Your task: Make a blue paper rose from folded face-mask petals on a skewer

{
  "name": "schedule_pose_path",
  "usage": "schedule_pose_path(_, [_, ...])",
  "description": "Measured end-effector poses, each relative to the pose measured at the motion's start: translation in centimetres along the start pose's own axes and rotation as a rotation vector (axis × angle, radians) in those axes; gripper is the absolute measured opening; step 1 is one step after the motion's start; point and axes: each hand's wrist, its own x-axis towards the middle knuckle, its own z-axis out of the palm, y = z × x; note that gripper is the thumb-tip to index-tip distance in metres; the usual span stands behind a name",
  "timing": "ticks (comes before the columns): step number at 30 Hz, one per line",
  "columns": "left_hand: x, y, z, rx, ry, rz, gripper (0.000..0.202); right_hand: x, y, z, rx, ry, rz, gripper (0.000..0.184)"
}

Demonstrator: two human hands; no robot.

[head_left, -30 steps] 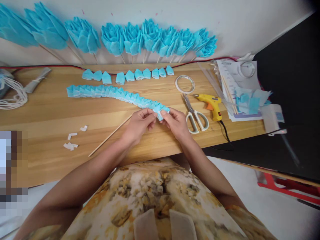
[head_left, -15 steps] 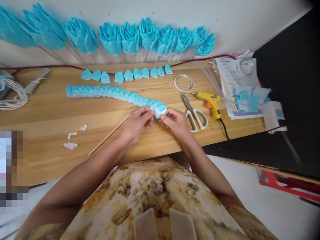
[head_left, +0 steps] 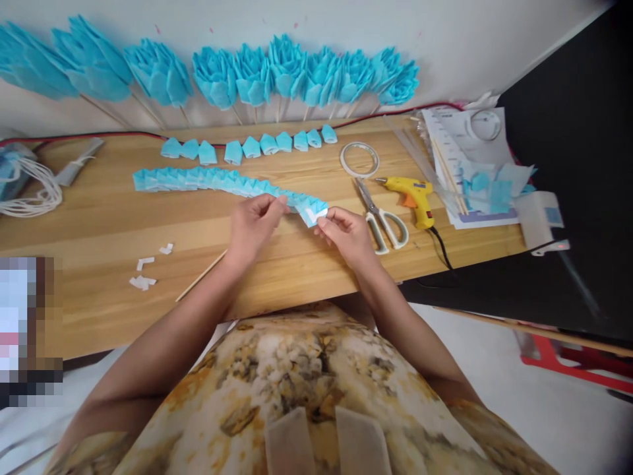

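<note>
A long overlapping row of folded blue petals [head_left: 198,179] curves across the table. At its right end, my right hand [head_left: 350,236] pinches a blue petal [head_left: 304,212] by its lower right edge. A white L-shaped strip [head_left: 315,216] lies along that petal's corner. My left hand [head_left: 253,227] is just left of the petal, thumb and forefinger pressed together over the row's edge; whatever they may hold is too small to make out. Partly under my left forearm lies a thin wooden stick [head_left: 202,277].
Small white scraps [head_left: 143,282] lie at left. Scissors [head_left: 380,218], a tape roll [head_left: 359,160] and a yellow glue gun [head_left: 410,194] sit at right. Separate petals [head_left: 233,152] line the back, below blue paper flowers [head_left: 215,76] against the wall. A white cable [head_left: 32,188] is coiled at far left.
My left hand has moved left, away from the petal's corner, and the white strip shows more fully. My right hand still pinches the petal.
</note>
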Motion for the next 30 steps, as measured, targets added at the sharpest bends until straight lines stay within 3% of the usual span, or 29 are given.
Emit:
schedule_pose_path(3, [-0.6,0.8,-0.2,0.138,0.036,0.179,0.029,-0.1,-0.1,0.0,-0.012,-0.011,-0.01,0.029])
schedule_pose_path(7, [-1.3,0.3,0.5,0.29,-0.103,0.296,0.011,-0.3,-0.3,0.0,-0.029,-0.035,-0.053,0.029])
schedule_pose_path(9, [-1.3,-0.2,0.6,0.358,-0.131,0.33,0.012,-0.3,-0.4,0.1,-0.032,-0.036,-0.064,0.027])
schedule_pose_path(19, [-1.1,-1.0,0.4,0.41,-0.17,0.29,0.01,-0.3,0.0,0.2,-0.079,-0.041,-0.077,0.027])
schedule_pose_path(30, [-1.3,-1.0,0.6,0.517,-0.192,0.364,0.016,-0.4,0.0,0.3,-0.207,-0.015,-0.107,0.024])
